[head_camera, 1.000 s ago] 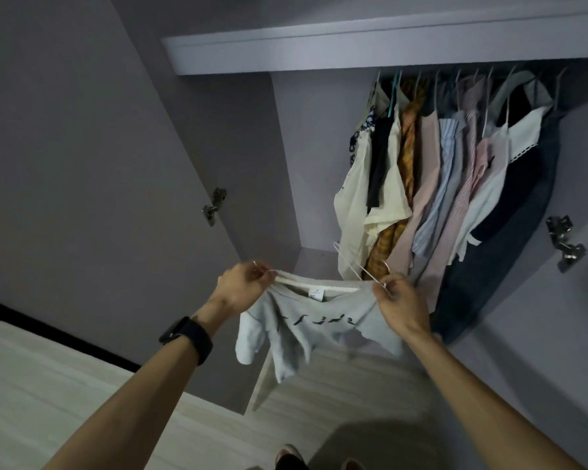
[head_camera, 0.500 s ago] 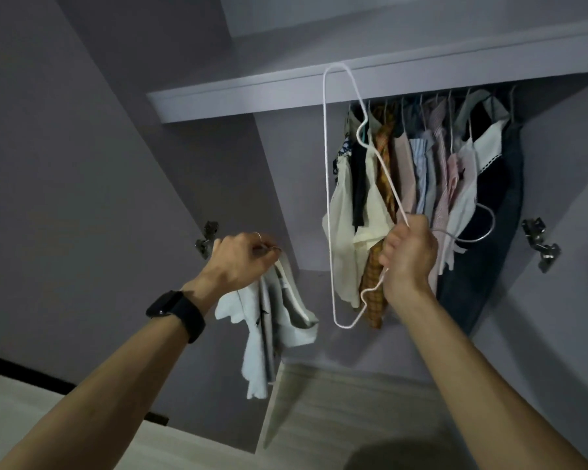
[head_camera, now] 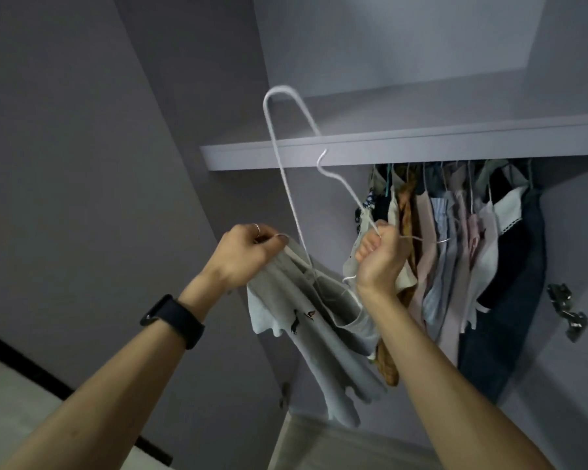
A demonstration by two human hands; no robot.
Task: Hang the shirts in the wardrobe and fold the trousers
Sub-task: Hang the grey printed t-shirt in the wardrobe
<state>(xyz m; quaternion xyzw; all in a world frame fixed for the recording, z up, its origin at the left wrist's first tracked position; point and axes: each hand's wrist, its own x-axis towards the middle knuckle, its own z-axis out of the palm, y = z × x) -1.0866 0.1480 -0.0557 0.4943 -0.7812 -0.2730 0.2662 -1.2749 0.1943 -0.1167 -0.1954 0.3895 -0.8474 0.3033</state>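
Your left hand (head_camera: 248,256) holds the T-shirt (head_camera: 319,334), left of your right hand (head_camera: 381,262) gripping the wire hanger (head_camera: 286,184). The hanger's lower end enters the T-shirt's neck. Behind, hung garments (head_camera: 455,266) occupy the wardrobe's right side, beneath the shelf (head_camera: 387,149).

no readable words or numbers anywhere, grey shirt (head_camera: 323,337) with small dark prints (head_camera: 301,318) shaped like little figures, not letters, black wristband (head_camera: 174,320) face dark and blank
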